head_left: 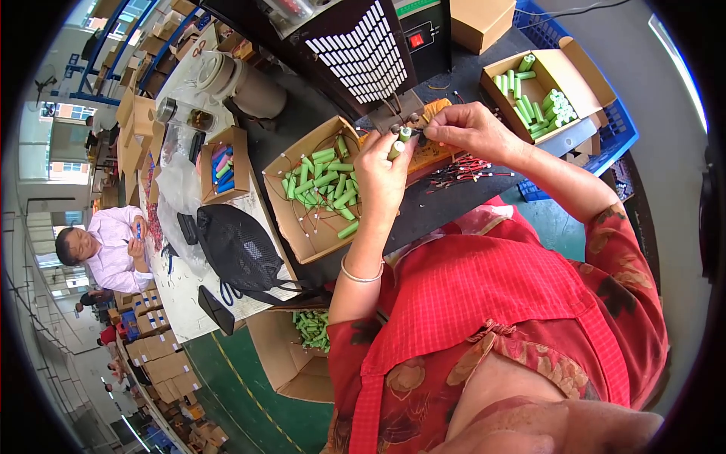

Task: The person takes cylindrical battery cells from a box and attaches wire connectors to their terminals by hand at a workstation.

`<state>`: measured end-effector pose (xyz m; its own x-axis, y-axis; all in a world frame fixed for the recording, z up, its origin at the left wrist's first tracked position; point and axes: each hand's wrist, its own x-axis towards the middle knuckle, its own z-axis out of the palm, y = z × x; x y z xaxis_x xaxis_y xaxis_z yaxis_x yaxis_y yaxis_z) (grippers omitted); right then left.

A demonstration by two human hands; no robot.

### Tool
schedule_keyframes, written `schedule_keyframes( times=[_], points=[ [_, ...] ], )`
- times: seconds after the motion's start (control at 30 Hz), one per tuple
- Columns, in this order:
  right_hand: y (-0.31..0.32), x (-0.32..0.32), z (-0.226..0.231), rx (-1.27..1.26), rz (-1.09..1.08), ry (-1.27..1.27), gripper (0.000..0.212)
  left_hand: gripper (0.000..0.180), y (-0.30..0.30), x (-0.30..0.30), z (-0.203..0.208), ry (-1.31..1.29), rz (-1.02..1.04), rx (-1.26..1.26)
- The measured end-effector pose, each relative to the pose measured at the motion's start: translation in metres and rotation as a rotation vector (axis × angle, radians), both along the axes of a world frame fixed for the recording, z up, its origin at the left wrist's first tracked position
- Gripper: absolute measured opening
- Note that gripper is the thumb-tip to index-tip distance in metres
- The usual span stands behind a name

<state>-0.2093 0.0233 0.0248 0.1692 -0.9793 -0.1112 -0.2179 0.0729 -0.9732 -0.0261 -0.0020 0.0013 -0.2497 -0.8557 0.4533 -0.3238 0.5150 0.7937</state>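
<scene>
Just below the machine's electrode tips [393,106], my left hand [380,174] is closed around a pair of green battery cells [397,150], their pale ends upward. My right hand [476,135] pinches close beside the cells with thumb and forefinger. What those fingertips hold is too small to make out. Under my hands is an orange-yellow block [431,157]. A heap of red and black wire leads [465,172] with white connectors lies next to it. Left of my left hand, a cardboard box [306,246] holds many green cells with leads attached.
The black machine [359,53] with a red switch stands ahead. At right, another carton [571,76] of green cells sits by a blue crate [616,140]. A black mesh bag [238,246], phone [216,309] and large flask [253,87] are at left. A person [117,246] sits across the white table.
</scene>
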Motion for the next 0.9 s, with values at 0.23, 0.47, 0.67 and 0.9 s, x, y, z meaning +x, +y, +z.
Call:
schedule_keyframes(
  times=[0.23, 0.47, 0.67, 0.9],
  points=[
    [-0.008, 0.005, 0.005, 0.061, -0.013, 0.024, 0.022, 0.020, -0.001, -0.001, 0.004, -0.013, -0.006, -0.027],
    [-0.012, 0.004, 0.006, 0.012, -0.001, 0.060, 0.026, 0.021, -0.005, 0.000, 0.002, -0.067, -0.017, -0.033],
    [0.007, -0.013, 0.011, 0.189, 0.124, -0.238, 0.023, 0.022, 0.008, 0.005, 0.018, -0.215, 0.035, -0.035],
    [0.018, -0.009, 0.006, 0.014, 0.048, -0.225, 0.021, 0.036, 0.005, 0.027, 0.023, 0.589, -0.408, 0.930]
  ],
)
